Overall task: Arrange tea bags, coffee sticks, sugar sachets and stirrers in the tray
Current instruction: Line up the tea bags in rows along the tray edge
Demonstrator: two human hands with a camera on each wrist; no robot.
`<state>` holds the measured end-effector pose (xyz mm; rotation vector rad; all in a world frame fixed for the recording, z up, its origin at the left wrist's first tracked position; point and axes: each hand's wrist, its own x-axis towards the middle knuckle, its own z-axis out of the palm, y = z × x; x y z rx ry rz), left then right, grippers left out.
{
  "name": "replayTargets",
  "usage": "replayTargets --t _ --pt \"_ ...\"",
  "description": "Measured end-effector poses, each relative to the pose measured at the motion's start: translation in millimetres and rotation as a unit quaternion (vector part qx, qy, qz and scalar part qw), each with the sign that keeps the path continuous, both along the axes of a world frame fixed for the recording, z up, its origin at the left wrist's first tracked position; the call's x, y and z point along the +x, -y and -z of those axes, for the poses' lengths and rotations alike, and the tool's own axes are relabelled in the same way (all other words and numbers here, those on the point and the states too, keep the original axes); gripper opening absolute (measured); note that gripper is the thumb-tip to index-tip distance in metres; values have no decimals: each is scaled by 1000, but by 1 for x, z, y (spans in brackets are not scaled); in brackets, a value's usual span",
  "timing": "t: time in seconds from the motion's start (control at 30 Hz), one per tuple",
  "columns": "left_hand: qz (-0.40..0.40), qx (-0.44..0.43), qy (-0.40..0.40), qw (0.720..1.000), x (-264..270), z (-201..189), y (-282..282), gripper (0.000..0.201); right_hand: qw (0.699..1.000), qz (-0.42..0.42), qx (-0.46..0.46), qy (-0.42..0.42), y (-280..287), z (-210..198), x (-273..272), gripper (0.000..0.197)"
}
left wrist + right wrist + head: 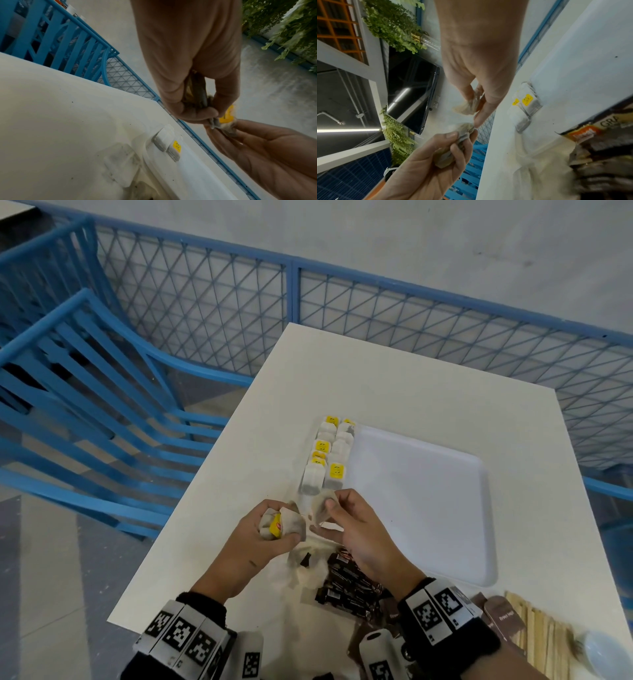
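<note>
Café-like indoor seating area, white worktop (394, 378), blue slatted chairs (85, 392) at nine o'clock, blue mesh railing (376, 302), hanging greenery (392, 24), wall screen (412, 86)

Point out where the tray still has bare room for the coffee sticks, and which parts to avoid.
Free: the tray floor right of the tea bag rows, out to its far, right and near rims. Crowded: the tray's left edge, filled by those rows, and the table's near edge, with the coffee sticks, wooden stirrers and both hands gripping tea bags.

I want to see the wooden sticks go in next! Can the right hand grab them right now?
Probably not yet. The right hand is pinching a tea bag, so it is busy. The wooden stirrers lie uncovered near its wrist, so nothing blocks them once it lets go.
</note>
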<state>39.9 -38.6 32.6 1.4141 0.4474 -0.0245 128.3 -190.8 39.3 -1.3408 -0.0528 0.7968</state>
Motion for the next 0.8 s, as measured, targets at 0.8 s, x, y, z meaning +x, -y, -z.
replayTargets --t 0.8 --pt "20 -167 -36 985 5 -10 1 25 846 -141 -126 498 8 10 -13 12"
